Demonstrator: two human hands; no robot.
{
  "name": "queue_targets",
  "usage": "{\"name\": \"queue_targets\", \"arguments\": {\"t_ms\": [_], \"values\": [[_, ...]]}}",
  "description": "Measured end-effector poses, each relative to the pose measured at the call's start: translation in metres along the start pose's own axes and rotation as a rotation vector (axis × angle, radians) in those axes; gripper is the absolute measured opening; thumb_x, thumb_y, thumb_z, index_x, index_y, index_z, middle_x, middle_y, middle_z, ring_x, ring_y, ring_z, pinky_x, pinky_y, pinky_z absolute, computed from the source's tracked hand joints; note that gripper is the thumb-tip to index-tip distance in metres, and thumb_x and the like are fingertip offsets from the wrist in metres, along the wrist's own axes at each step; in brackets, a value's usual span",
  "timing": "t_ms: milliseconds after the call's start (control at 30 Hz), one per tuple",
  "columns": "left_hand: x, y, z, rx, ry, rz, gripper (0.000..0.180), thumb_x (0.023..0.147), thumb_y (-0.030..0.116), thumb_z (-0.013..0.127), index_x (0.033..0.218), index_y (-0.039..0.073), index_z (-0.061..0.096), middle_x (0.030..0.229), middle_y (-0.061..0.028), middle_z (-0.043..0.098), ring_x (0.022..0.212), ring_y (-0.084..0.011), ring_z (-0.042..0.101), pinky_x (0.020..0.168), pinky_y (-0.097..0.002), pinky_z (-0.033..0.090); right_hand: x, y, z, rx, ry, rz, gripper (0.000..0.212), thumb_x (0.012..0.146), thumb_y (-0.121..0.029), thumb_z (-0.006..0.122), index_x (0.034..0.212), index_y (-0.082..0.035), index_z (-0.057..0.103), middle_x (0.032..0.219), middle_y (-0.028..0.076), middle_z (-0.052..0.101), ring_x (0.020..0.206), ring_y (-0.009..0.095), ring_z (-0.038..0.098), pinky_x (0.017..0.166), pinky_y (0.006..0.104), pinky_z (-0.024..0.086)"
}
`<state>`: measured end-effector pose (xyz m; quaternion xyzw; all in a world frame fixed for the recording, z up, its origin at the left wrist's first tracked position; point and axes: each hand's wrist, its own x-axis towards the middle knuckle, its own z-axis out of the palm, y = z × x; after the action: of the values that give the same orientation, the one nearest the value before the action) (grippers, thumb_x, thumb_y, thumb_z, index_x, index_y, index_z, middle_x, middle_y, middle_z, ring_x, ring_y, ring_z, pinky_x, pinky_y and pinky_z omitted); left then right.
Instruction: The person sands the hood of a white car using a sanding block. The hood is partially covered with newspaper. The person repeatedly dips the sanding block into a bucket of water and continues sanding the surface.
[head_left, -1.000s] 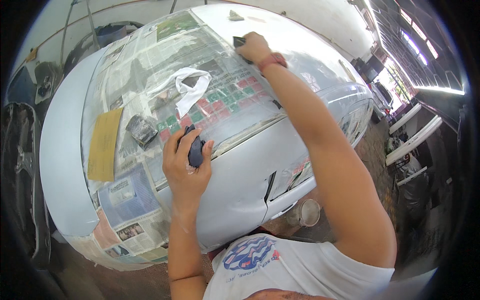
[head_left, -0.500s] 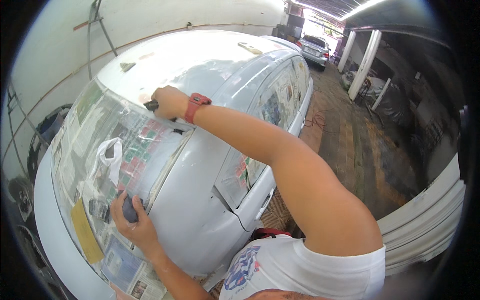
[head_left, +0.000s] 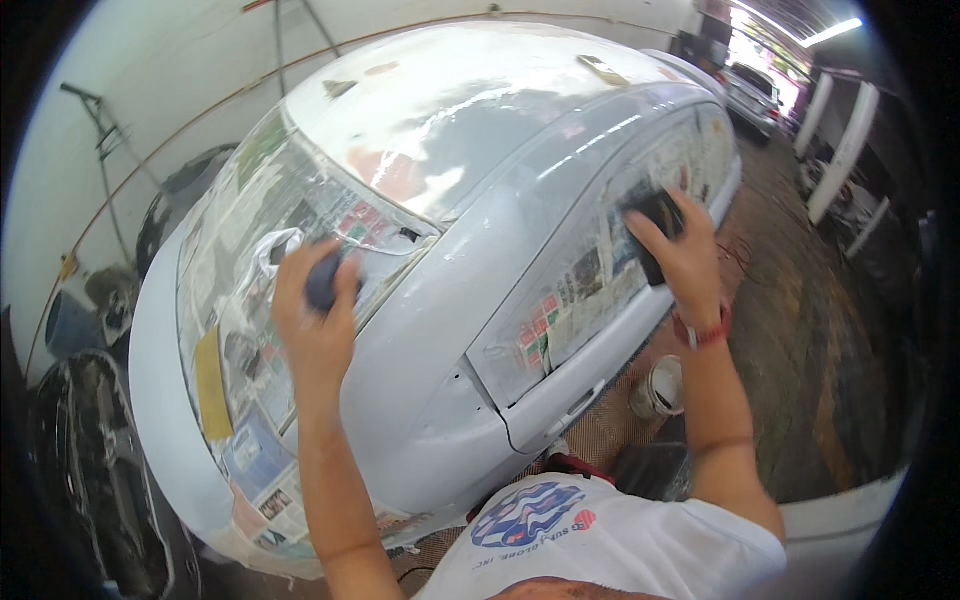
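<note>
A light grey car (head_left: 430, 400) stands in front of me, its windows masked with newspaper (head_left: 262, 475) and clear film. Above the windshield, my left hand (head_left: 312, 345) is closed around a dark, rounded pad (head_left: 322, 282), blurred by motion. Over by the side windows, my right hand (head_left: 692, 268) grips a flat black block (head_left: 655, 232) between thumb and fingers. The roof (head_left: 470, 150) looks wet and shows patches of filler. Partly behind my left hand, a white cloth (head_left: 272, 248) lies on the masked windshield.
A yellow strip (head_left: 211, 385) rests low on the windshield. Two small pieces, one a tan block (head_left: 602, 70), lie on the roof. Beside the car stands a white bucket (head_left: 660, 388). White posts (head_left: 845, 150) rise at the right, and another car (head_left: 752, 98) is parked far back.
My right hand has moved from the roof's front edge rightward to the side windows, bringing the black block. My left hand has lifted the dark pad up from the windshield. The view has shifted.
</note>
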<state>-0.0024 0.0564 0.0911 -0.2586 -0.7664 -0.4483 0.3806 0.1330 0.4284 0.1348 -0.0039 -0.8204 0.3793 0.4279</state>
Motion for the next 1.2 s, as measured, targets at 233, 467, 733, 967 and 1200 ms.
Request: {"name": "queue_targets", "arguments": {"t_ms": [233, 467, 733, 967, 1200], "values": [[0.093, 0.012, 0.132, 0.16, -0.328, -0.045, 0.027, 0.097, 0.032, 0.079, 0.107, 0.008, 0.077, 0.108, -0.0168, 0.076, 0.1, -0.0348, 0.074, 0.089, -0.0446, 0.058, -0.191, 0.246, -0.077, -0.207, 0.06, 0.531, 0.023, 0.096, -0.016, 0.077, 0.102, 0.005, 0.068, 0.089, 0.013, 0.07, 0.08, 0.023, 0.063, 0.077, 0.04, 0.052], [0.179, -0.088, 0.184, 0.691, -0.404, -0.165, 0.038, 0.101, 0.042, 0.065, 0.109, 0.007, 0.078, 0.121, -0.0209, 0.078, 0.11, -0.0421, 0.073, 0.098, -0.0507, 0.056, -0.556, 0.355, -0.214, -0.901, -0.284, 1.123, 0.058, 0.086, -0.021, 0.083, 0.134, 0.008, 0.066, 0.134, 0.031, 0.067, 0.127, 0.05, 0.064, 0.11, 0.0532, 0.051], [0.213, -0.14, 0.157, 0.887, -0.61, -0.334, 0.044, 0.102, 0.041, 0.065, 0.132, 0.011, 0.077, 0.129, -0.0237, 0.075, 0.119, -0.0445, 0.071, 0.104, -0.0483, 0.055, -0.538, 0.356, -0.305, -0.685, -0.976, 1.506, 0.06, 0.085, -0.024, 0.085, 0.132, 0.008, 0.068, 0.127, 0.033, 0.071, 0.121, 0.049, 0.068, 0.105, 0.0488, 0.054], [0.122, -0.037, 0.108, 0.774, -0.652, -0.381, 0.038, 0.101, 0.031, 0.07, 0.133, 0.011, 0.077, 0.116, -0.0238, 0.079, 0.107, -0.0422, 0.075, 0.097, -0.0452, 0.057, -0.526, 0.498, -0.285, -0.784, -0.302, 1.339, 0.058, 0.085, -0.017, 0.083, 0.133, 0.012, 0.066, 0.13, 0.034, 0.071, 0.124, 0.047, 0.069, 0.106, 0.0464, 0.053], [0.094, 0.045, 0.124, 0.626, -0.685, -0.306, 0.041, 0.105, 0.027, 0.071, 0.141, 0.008, 0.072, 0.138, -0.019, 0.074, 0.126, -0.0358, 0.071, 0.112, -0.0397, 0.05, -0.372, 0.57, -0.24, -0.476, -0.211, 1.129, 0.06, 0.094, -0.027, 0.083, 0.133, 0.015, 0.065, 0.129, 0.034, 0.071, 0.119, 0.048, 0.069, 0.106, 0.0509, 0.052]]}}
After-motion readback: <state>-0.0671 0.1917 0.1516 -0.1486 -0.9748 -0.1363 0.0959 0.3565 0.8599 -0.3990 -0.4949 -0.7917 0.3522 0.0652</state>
